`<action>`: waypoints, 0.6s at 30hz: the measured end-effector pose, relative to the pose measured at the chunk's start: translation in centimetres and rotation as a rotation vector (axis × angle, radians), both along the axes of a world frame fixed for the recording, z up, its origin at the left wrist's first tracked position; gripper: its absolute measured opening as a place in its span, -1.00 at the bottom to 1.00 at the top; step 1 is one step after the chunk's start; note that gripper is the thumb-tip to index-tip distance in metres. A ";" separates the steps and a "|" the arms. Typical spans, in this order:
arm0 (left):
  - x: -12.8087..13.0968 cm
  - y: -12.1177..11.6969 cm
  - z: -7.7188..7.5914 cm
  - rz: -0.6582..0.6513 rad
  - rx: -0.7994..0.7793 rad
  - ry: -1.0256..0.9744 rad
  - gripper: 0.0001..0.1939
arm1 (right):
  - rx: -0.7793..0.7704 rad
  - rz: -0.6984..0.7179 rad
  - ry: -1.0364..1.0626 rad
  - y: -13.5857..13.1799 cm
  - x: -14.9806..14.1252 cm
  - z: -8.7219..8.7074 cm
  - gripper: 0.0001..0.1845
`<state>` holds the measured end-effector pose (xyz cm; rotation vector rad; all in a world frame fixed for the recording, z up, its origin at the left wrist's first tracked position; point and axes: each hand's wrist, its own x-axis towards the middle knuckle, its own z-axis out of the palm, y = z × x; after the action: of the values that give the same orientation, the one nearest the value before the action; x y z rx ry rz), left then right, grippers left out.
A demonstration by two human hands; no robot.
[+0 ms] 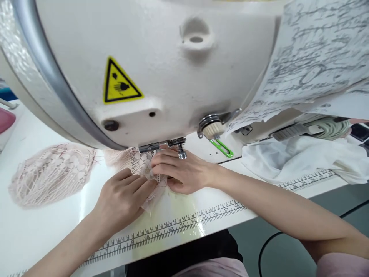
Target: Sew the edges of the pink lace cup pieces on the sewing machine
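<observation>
A white sewing machine head (161, 65) fills the top of the view, with a yellow hand-warning sticker (119, 82) on it. Under its presser foot (181, 148) lies a piece of pale pink lace (138, 161). My left hand (122, 198) rests flat on the lace's near edge, fingers stretched toward the needle. Just right of the foot, my right hand (181, 171) presses the lace down with its fingers curled together on the fabric. The two hands touch at the fingertips.
Another pink lace piece (50, 173) lies on the white table at the left. A ruler strip (173, 225) runs along the table's front edge. White cloth (296, 157) is heaped at the right, under a hanging handwritten paper sheet (314, 57). A green clip (221, 148) lies behind my right hand.
</observation>
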<state>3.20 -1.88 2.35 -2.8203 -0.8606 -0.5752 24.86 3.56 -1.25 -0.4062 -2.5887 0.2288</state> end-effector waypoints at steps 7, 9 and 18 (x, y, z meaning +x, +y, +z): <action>-0.9 -0.1 -0.4 0.020 0.103 0.066 -0.78 | 0.181 0.022 -0.042 0.1 0.1 -1.0 -0.84; -1.2 0.3 -0.5 0.016 0.136 0.083 -0.79 | 0.184 0.021 -0.040 0.1 0.2 -1.3 -0.86; -1.6 1.3 -2.2 0.036 -0.061 -0.007 -0.82 | 0.143 -0.047 -0.101 -0.3 -0.3 -1.6 -0.79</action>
<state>1.58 -0.59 0.18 -2.8522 -0.9430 -0.5631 24.56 3.21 -2.82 -0.4351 -2.6699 0.0061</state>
